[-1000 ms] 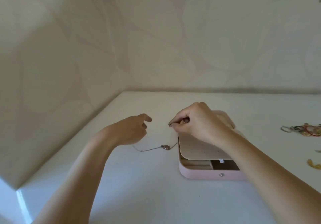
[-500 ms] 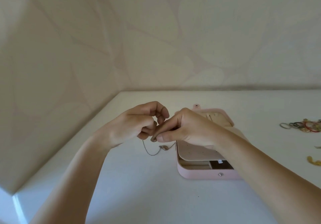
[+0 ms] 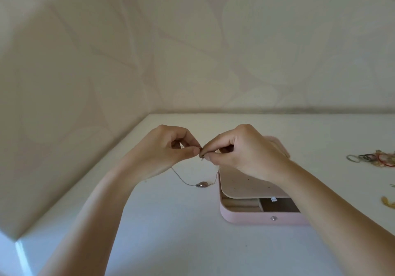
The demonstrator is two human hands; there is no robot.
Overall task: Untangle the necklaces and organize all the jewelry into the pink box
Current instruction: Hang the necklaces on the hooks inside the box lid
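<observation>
Pinching one end of the necklace (image 3: 181,178) with the left hand (image 3: 164,153), closing thumb and forefinger on the chain above the middle of the table (image 3: 149,233). Letting the slack and its pendant (image 3: 202,184) sag onto the surface just beside the left wall of the pink box (image 3: 256,219). Clamping what looks like the clasp (image 3: 202,157) in the right hand (image 3: 245,151), almost touching the left. Probably working the clasp: steadying both ends, avoiding tugs. Leaving other jewelry (image 3: 372,158) near the right edge.
</observation>
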